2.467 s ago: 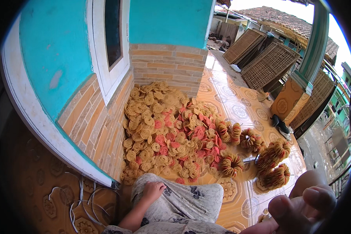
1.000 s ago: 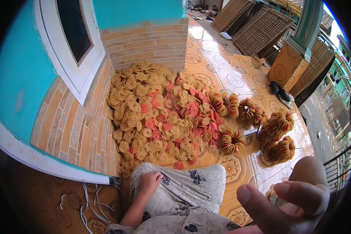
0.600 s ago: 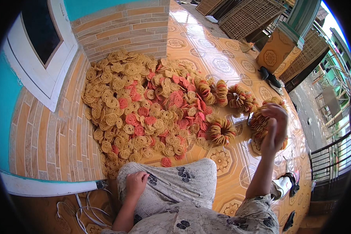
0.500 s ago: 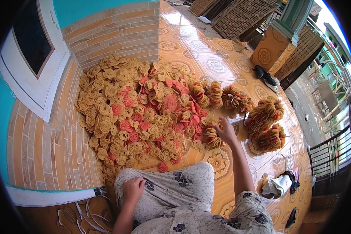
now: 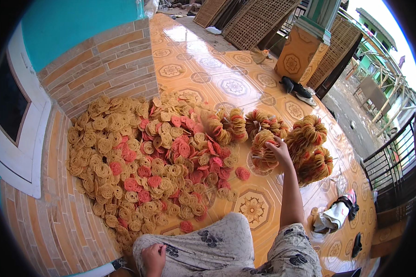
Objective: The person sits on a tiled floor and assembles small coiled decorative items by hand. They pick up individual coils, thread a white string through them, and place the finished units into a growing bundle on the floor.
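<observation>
- Several ring-shaped bundles of round crackers already lie on the tiled floor (image 5: 245, 92) in the head view; we count about five: two by the heap's edge (image 5: 226, 125), one behind (image 5: 266, 123), and two further right (image 5: 312, 131) and (image 5: 316, 164).
- Our right hand (image 5: 278, 150) is stretched forward and closed on one more bundle (image 5: 262, 154), holding it just above the floor, beside the others.
- Our left hand (image 5: 153, 258) rests on our knee, fingers curled loosely on the patterned cloth (image 5: 208, 249), holding nothing we can see.
- Much remains: the big loose heap of yellow and pink crackers (image 5: 143, 166) spreads against the brick wall (image 5: 106, 60), far larger than what is bundled. We judge the bundling to be at an early stage.
- No packages, labels or signs show here. Only a crumpled white cloth (image 5: 330, 217) lies on the floor to our right, dark shoes (image 5: 296, 87) sit near the orange pillar (image 5: 300, 55), and woven lattice panels (image 5: 259, 21) lean beyond.
</observation>
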Available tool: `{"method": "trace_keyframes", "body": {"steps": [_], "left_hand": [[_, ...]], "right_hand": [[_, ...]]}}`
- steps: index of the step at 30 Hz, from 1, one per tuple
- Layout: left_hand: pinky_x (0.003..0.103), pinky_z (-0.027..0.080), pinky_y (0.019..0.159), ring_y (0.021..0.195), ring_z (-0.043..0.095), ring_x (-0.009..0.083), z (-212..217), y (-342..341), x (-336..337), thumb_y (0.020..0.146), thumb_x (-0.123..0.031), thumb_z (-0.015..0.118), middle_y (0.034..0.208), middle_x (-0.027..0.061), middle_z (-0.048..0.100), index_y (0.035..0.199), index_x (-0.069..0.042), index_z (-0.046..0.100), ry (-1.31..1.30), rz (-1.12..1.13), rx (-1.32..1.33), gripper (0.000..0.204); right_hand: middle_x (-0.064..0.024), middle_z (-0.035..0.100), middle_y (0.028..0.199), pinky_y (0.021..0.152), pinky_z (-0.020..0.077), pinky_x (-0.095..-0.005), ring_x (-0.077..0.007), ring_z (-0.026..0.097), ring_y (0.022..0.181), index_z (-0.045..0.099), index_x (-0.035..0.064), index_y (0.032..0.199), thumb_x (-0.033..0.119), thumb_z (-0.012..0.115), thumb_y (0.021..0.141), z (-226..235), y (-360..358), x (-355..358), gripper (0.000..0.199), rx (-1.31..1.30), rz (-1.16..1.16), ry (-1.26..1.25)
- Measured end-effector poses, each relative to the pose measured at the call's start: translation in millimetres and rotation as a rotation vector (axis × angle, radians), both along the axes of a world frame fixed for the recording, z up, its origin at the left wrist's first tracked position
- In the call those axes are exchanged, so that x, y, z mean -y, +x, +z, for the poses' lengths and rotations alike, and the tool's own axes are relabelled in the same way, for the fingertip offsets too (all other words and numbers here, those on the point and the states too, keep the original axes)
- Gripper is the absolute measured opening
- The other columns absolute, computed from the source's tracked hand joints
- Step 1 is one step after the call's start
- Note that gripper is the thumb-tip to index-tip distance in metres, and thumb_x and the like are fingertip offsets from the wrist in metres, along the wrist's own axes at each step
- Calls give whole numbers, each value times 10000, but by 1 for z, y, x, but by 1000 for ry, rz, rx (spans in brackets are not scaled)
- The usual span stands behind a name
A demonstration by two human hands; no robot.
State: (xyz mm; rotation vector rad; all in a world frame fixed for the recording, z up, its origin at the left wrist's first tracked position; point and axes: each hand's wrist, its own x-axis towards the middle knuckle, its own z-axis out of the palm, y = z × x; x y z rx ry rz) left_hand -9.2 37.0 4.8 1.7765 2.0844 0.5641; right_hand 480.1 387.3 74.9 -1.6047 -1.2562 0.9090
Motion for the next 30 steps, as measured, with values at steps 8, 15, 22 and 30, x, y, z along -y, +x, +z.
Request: {"method": "trace_keyframes", "body": {"steps": [8,15,22,30], "left_hand": [[471,491,671,759,633,360,-7,3,-3,905,-325,600,817,151,666,909,-113,687,-116,34,10,229],[465,504,647,700,636,360,-8,5,-10,905,-341,593,775,136,671,909,-123,693,-85,21,-16,240],[454,509,639,715,647,351,-23,-8,-18,908,-371,580,804,126,682,919,-134,689,-185,-13,15,262],[464,484,614,687,622,368,-28,-4,-15,905,-349,582,771,137,663,878,-117,676,-121,13,1,252]], "right_hand": [[-209,393,1427,1139,163,-545,-347,366,1337,324,139,1480,446,723,788,45,-22,-66,856,1148,-338,148],[-248,447,1375,1073,337,-480,-382,460,1270,239,93,1484,606,719,727,-94,-89,-159,1033,607,-180,-107],[-211,575,1117,900,467,-423,-375,570,1080,486,83,1259,222,800,712,-109,-90,-169,646,281,-357,205],[-136,583,1194,978,441,-383,-281,557,1136,535,69,1223,68,738,760,52,-13,-130,505,425,-510,786]]}}
